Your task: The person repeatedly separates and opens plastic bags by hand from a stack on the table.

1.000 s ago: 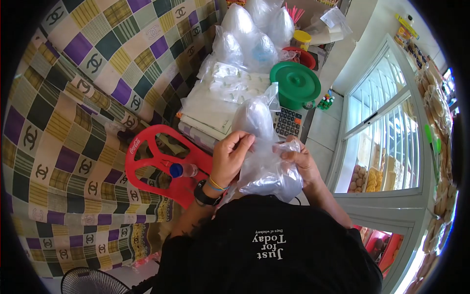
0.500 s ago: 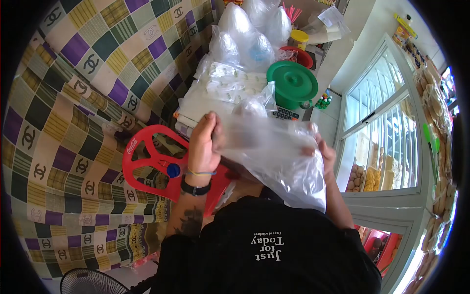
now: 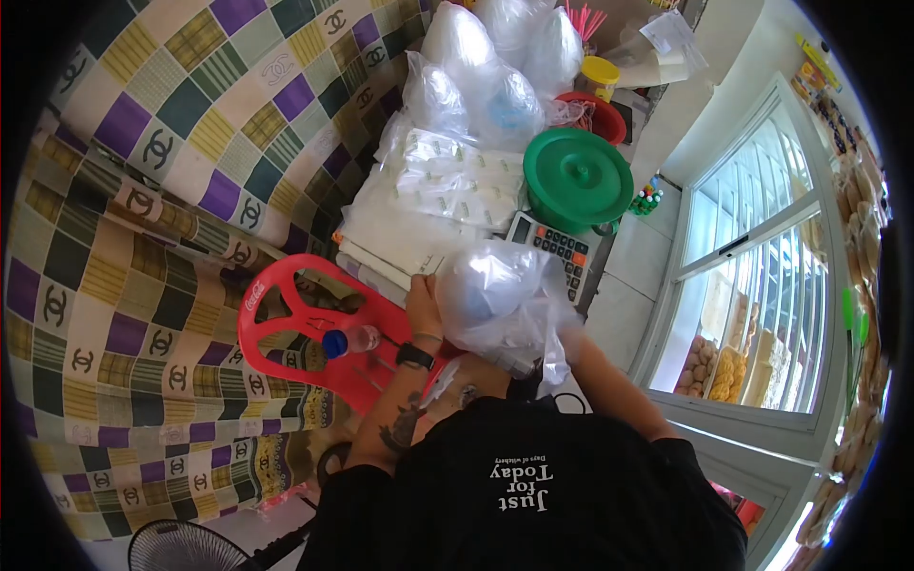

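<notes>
In front of my torso is a clear plastic bag point(image 3: 490, 290), puffed out round, with something pale inside that I cannot make out. My left hand point(image 3: 424, 306) grips its left side, fingers closed against the plastic. On the right, my right hand point(image 3: 564, 341) reaches behind the bag's loose, crumpled edge, and its fingers are hidden. Just beyond the bag lies a calculator point(image 3: 574, 255), partly covered by it. Stacked packs of plastic bags point(image 3: 457, 181) lie behind, to the left of the calculator.
A red plastic chair point(image 3: 276, 347) stands at left with a blue-capped bottle point(image 3: 357, 340) on it. Beyond are a green lidded bucket point(image 3: 578, 176), a yellow-lidded jar point(image 3: 600, 74) and large wrapped bundles point(image 3: 457, 43). A glass cabinet point(image 3: 738, 314) stands right, a fan point(image 3: 186, 547) lower left.
The stretched plastic between my hands is now a rounded bundle, nearer the middle. My right hand has gone behind it. The small wrapped bundle no longer shows by the bucket, and more of the calculator shows.
</notes>
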